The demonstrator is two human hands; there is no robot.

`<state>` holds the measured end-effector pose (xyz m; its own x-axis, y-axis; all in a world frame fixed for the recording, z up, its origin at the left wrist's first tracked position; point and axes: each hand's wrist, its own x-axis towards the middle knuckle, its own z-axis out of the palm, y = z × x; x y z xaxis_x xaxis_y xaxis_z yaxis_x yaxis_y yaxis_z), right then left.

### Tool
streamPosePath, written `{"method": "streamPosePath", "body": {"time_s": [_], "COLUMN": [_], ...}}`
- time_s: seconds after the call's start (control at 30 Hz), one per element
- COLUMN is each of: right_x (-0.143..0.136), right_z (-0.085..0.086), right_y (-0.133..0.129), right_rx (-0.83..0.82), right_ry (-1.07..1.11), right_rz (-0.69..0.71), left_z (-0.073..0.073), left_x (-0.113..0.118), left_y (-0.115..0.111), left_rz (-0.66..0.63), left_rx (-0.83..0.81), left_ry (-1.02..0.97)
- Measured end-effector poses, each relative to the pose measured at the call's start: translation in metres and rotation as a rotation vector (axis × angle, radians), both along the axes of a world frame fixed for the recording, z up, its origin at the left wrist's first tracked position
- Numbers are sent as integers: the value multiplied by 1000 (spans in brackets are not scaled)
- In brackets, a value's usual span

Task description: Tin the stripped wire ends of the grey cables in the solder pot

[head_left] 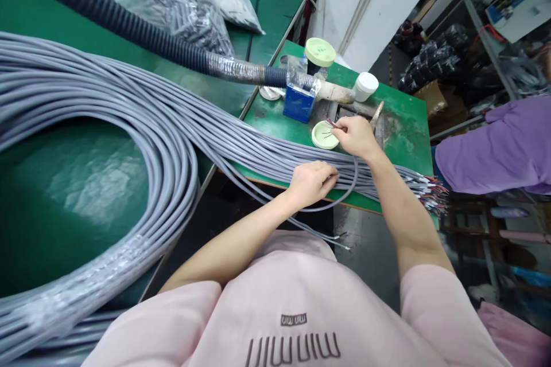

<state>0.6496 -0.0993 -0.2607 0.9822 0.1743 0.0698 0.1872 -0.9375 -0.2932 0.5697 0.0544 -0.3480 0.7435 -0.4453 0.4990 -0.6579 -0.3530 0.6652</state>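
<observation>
Grey cable (pixel 356 172) with wires (pixel 331 124) pinched in right hand (pixel 355 135) over dish (pixel 320 141), plus bundle (pixel 258 149) under curled left hand (pixel 312 182) of unclear grip.

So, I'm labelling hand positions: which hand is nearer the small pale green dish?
Right. The right hand is at the right edge of the pale green dish, pinching thin wires over it; the left hand is farther off, on its near side, over the grey cables.
</observation>
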Motion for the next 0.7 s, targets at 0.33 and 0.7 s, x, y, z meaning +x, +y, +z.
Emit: {"method": "streamPosePath", "body": {"time_s": [0.33,0.7], "right_x": [21,29], "right_z": [-9,11], "right_y": [19,-30], "right_rx": [-427,-206], "right_ry": [189,41], "right_rz": [13,-137], "left_z": [-8,10], "left_x": [-1,0], "left_y": [-2,0], "left_rz": [63,55], "left_rx": [91,110], "left_ry": [-223,101]}}
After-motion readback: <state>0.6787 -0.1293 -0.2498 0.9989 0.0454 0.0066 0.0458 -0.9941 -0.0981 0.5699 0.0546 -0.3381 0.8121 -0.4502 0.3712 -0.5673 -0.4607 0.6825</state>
